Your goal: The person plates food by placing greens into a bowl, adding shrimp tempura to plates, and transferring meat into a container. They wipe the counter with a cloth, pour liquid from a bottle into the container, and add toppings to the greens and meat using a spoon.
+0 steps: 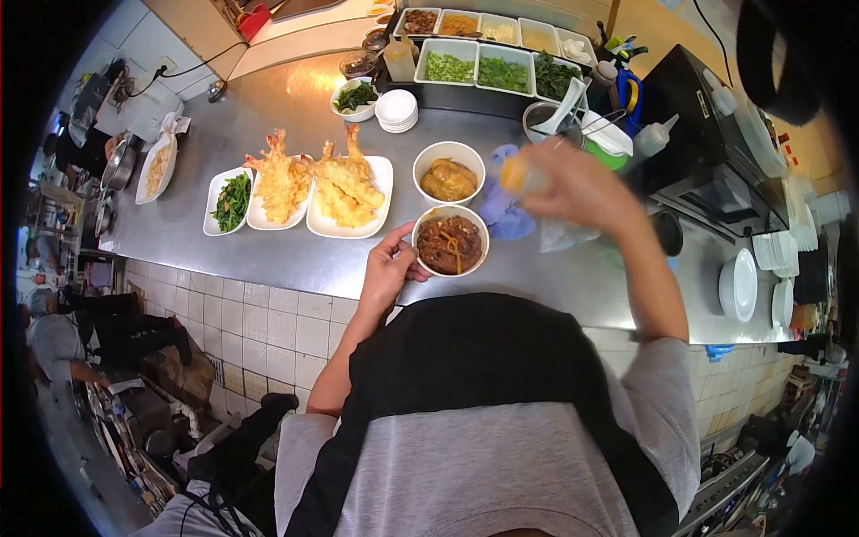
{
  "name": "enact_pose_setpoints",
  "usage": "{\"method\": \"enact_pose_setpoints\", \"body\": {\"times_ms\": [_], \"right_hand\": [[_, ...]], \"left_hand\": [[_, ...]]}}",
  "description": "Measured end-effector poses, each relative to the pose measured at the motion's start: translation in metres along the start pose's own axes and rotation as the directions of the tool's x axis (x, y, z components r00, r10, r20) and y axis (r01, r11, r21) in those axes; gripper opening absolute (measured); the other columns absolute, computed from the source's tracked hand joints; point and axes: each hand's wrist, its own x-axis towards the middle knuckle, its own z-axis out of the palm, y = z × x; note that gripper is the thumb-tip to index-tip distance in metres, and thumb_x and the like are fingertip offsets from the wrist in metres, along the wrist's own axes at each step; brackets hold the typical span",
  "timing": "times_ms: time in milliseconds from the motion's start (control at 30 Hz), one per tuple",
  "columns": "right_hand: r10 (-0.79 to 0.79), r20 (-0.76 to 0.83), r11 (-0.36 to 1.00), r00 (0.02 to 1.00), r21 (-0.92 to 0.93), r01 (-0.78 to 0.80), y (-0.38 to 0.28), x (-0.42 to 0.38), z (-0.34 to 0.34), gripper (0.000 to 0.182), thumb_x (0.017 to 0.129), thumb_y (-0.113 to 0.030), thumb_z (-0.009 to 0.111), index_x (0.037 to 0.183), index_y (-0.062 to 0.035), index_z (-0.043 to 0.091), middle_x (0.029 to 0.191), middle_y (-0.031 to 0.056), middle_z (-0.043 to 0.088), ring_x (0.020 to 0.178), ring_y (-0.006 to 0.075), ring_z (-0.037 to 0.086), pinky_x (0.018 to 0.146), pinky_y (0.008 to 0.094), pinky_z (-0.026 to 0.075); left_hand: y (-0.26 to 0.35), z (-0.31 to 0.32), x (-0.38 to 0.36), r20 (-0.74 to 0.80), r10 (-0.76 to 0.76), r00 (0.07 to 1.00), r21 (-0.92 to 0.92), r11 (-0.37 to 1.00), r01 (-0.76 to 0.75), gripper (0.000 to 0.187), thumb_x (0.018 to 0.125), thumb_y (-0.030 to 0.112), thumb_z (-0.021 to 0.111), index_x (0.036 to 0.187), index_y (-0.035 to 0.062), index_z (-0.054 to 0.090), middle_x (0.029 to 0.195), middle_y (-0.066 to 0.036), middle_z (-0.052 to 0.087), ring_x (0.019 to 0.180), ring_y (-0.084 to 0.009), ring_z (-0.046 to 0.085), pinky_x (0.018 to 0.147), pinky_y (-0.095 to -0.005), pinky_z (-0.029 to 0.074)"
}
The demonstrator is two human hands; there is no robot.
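Observation:
My left hand (pixel 391 266) grips the side of a white round bowl (pixel 450 240) at the counter's front edge, its fingers closed round the rim and wall. Brown glazed food with thin yellowish strips fills that bowl. Right behind it stands a second white bowl (pixel 448 174) with golden-brown food. Smeared by motion, my right hand (pixel 573 183) is raised over the counter to the right of the bowls. It is closed on a small clear container with an orange-yellow end (pixel 521 174); its exact kind is blurred. Below this hand lies a crumpled purple-blue cloth (pixel 506 211).
Left of the bowls are two white dishes of tempura (pixel 347 197) and a dish of greens (pixel 233 201). Topping trays (pixel 447 67) line the back. A black oven-like appliance (pixel 716 143) and stacked white bowls (pixel 738 285) stand right. Other people (pixel 67 345) are at far left.

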Motion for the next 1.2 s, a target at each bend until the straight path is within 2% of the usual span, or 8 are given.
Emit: {"method": "enact_pose_setpoints", "body": {"times_ms": [167,300,400,700,900,1000,1100,1200], "right_hand": [[0.036,0.356,0.957,0.934,-0.281,0.07,-0.039,-0.013,0.029,0.039,0.07,-0.023,0.074,0.101,-0.0095,0.055,0.089,0.0118,0.062,0.084,0.0303,0.063,0.067,0.0422,0.049],[-0.07,0.29,0.945,0.954,-0.288,0.157,-0.052,-0.012,0.048,0.037,0.069,-0.023,0.075,0.096,-0.0106,0.053,0.081,0.0095,0.062,0.077,0.0299,0.063,0.063,0.0419,0.048],[-0.087,0.19,0.956,0.978,-0.261,0.135,-0.058,-0.011,0.042,0.014,0.079,-0.015,0.058,0.091,-0.0079,0.061,0.076,0.0099,0.064,0.074,0.0275,0.065,0.061,0.0405,0.049],[0.145,0.424,0.972,0.894,0.107,-0.209,-0.029,-0.034,0.029,0.053,0.071,-0.039,0.076,0.112,-0.0108,0.056,0.088,0.0152,0.065,0.086,0.0317,0.064,0.075,0.0387,0.049],[0.306,-0.055,0.536,0.95,0.835,-0.125,0.023,-0.042,-0.013,0.067,0.074,-0.033,0.078,0.126,-0.0053,0.046,0.114,0.0047,0.056,0.105,0.0154,0.053,0.092,0.0324,0.043],[0.418,-0.562,0.722,0.714,0.682,0.114,0.072,-0.018,-0.043,0.057,0.076,-0.024,0.077,0.121,-0.0021,0.049,0.111,0.0072,0.06,0.101,0.0156,0.058,0.089,0.0305,0.046],[0.428,-0.758,0.847,0.492,0.527,0.075,0.131,0.009,-0.053,0.058,0.075,-0.026,0.077,0.12,-0.0014,0.049,0.105,0.0108,0.064,0.096,0.0201,0.062,0.085,0.0324,0.047],[0.501,-0.8,0.863,0.332,0.432,-0.261,0.16,0.03,-0.049,0.062,0.071,-0.035,0.077,0.116,-0.0025,0.051,0.101,0.0196,0.065,0.096,0.0325,0.063,0.082,0.0378,0.048]], "left_hand": [[-0.002,-0.004,0.0,0.036,-0.003,0.999,0.012,1.0,0.002,0.043,0.087,0.004,0.053,0.13,-0.0017,0.047,0.075,-0.004,0.057,0.063,-0.0139,0.063,0.058,-0.025,0.055],[-0.006,-0.009,0.001,0.055,0.01,0.998,0.02,1.0,-0.011,0.043,0.088,0.006,0.056,0.129,-0.0016,0.047,0.076,-0.004,0.058,0.065,-0.0138,0.063,0.059,-0.025,0.055],[-0.007,-0.011,0.001,0.049,0.026,0.998,0.031,0.999,-0.027,0.042,0.088,0.007,0.058,0.128,-0.0017,0.048,0.077,-0.004,0.058,0.066,-0.0138,0.063,0.06,-0.0251,0.055],[-0.005,-0.01,0.002,0.075,0.048,0.996,-0.009,0.999,-0.048,0.037,0.088,0.004,0.057,0.124,-0.0027,0.051,0.077,-0.007,0.058,0.065,-0.0148,0.063,0.059,-0.0254,0.054],[-0.004,-0.009,0.004,0.053,0.04,0.998,0.023,0.999,-0.041,0.036,0.085,-0.001,0.054,0.122,-0.0007,0.053,0.076,-0.005,0.057,0.062,-0.0158,0.063,0.057,-0.026,0.054],[-0.004,-0.008,0.003,0.028,0.047,0.998,0.018,0.999,-0.047,0.035,0.085,-0.001,0.054,0.12,-0.0002,0.053,0.075,-0.004,0.056,0.061,-0.0156,0.063,0.056,-0.0263,0.054],[-0.005,-0.008,0.001,0.016,0.036,0.999,0.005,0.999,-0.036,0.034,0.085,-0.002,0.054,0.118,-0.0005,0.054,0.075,-0.004,0.055,0.061,-0.0151,0.063,0.055,-0.0257,0.054],[-0.004,-0.009,-0.001,-0.005,0.042,0.999,-0.003,0.999,-0.042,0.034,0.084,-0.002,0.055,0.118,-0.0006,0.054,0.074,-0.004,0.055,0.06,-0.0151,0.063,0.054,-0.0255,0.054]]}}
